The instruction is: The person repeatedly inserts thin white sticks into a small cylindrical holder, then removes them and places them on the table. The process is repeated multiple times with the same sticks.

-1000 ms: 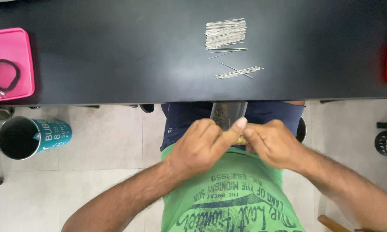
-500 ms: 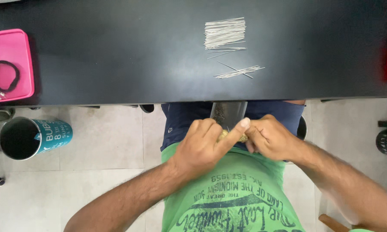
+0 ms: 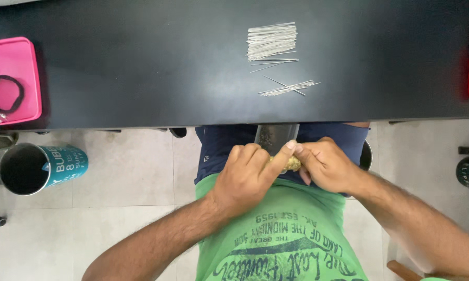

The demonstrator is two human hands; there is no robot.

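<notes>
I see a small yellowish lump (image 3: 290, 164) pinched between both hands over my lap, below the tabletop (image 3: 140, 78) edge; left hand (image 3: 247, 177) and right hand (image 3: 325, 165) clenched on it, apparently kneading; next needs steady pressure

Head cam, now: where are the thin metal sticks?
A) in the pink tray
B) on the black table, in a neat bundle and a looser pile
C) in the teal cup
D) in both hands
B: the thin metal sticks lie on the black table as a tidy bundle with a looser pile nearer the person; the pink tray holds a black loop, and both hands sit below the table edge.
</notes>
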